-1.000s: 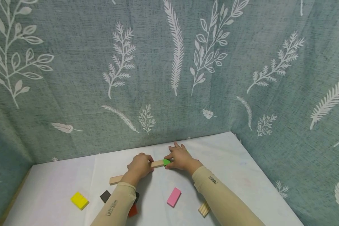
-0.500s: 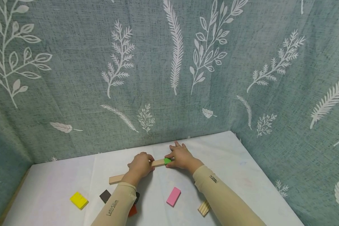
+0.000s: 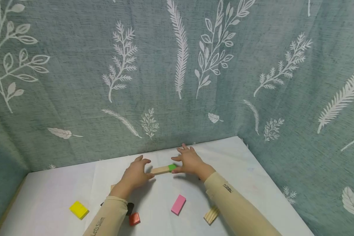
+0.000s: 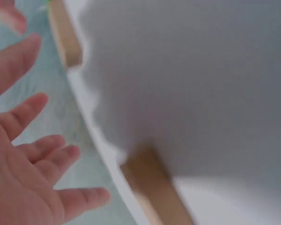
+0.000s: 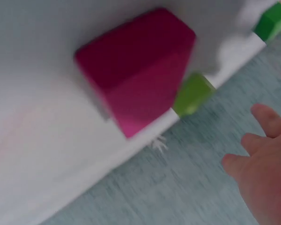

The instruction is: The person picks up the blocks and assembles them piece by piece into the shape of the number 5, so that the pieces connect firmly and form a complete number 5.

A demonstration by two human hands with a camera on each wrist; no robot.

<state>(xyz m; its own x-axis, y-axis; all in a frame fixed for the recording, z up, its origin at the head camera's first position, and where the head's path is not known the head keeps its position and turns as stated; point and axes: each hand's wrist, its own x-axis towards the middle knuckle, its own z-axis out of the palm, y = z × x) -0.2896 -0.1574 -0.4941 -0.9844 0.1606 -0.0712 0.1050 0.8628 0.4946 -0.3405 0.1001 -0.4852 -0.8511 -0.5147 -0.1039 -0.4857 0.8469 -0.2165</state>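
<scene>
A plain wooden block lies near the back of the white table, with a small green block at its right end. Close by the wooden block's left end is my left hand, thumb and fingers spread with nothing between them. My right hand hovers around the green block, its thumb beside it and its other fingers raised. The left wrist view shows the spread left fingers apart from a second wooden block. In the right wrist view, a magenta block and a light green block lie near the right hand.
Toward the front are a yellow block, a red block, a pink block and a ridged wooden piece. A black piece is partly under the left sleeve. Patterned curtain borders the table's back.
My left hand has let go of the wooden block and moved left, its fingers spreading. My right thumb and forefinger have opened away from the green block, which stays at the wooden block's end.
</scene>
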